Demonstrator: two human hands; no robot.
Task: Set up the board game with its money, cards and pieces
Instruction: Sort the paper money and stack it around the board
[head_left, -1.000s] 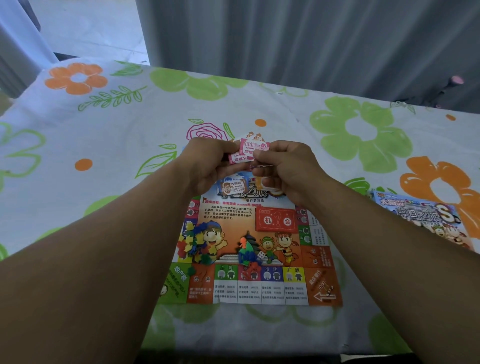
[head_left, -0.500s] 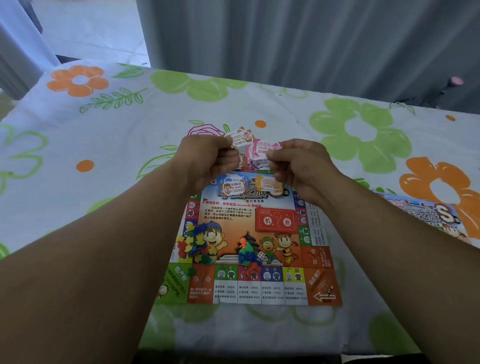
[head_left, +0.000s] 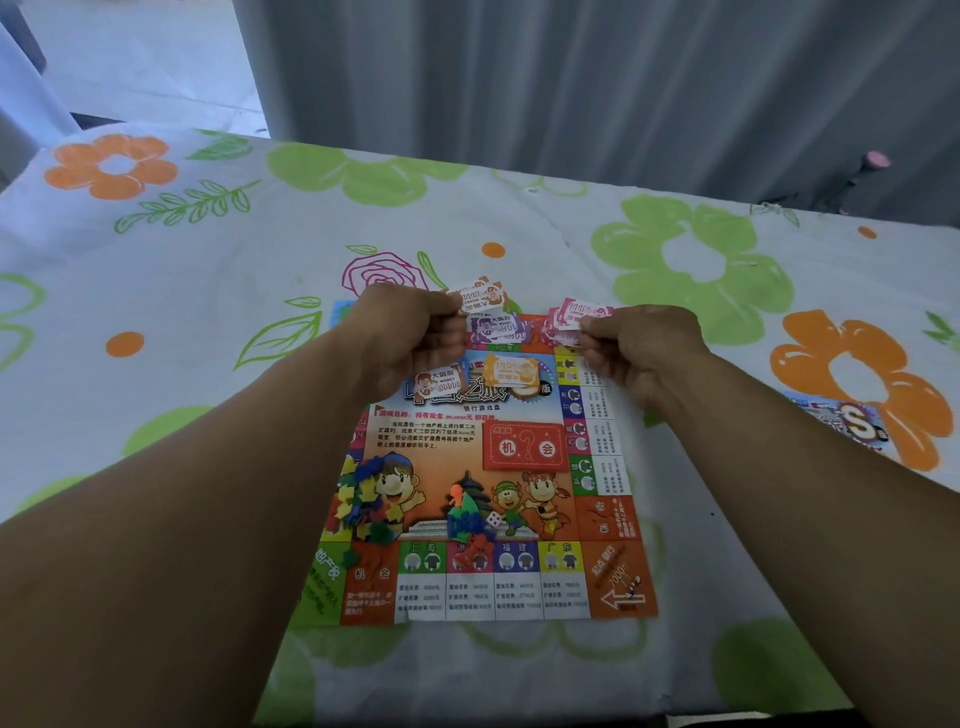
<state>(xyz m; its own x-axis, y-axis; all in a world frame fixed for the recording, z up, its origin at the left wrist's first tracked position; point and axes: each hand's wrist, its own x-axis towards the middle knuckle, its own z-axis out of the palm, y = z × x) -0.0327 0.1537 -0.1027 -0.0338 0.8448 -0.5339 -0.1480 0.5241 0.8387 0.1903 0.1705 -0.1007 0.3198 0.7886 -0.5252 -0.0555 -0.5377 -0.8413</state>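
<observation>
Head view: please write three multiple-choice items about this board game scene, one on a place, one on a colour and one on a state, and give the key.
1. Where does the pile of small pieces lie?
A) on the board, at its left side
B) in a bowl
C) on a chair
2. What colour are the notes in the right hand?
A) green
B) pink
C) black
3. What is the left hand doing?
A) lying flat on the board
B) hanging empty
C) pinching notes
Key: 1 A, the pieces sit by the board's left edge; 2 B, pink paper shows at the fingertips; 3 C, its fingers pinch white-and-orange notes.
</observation>
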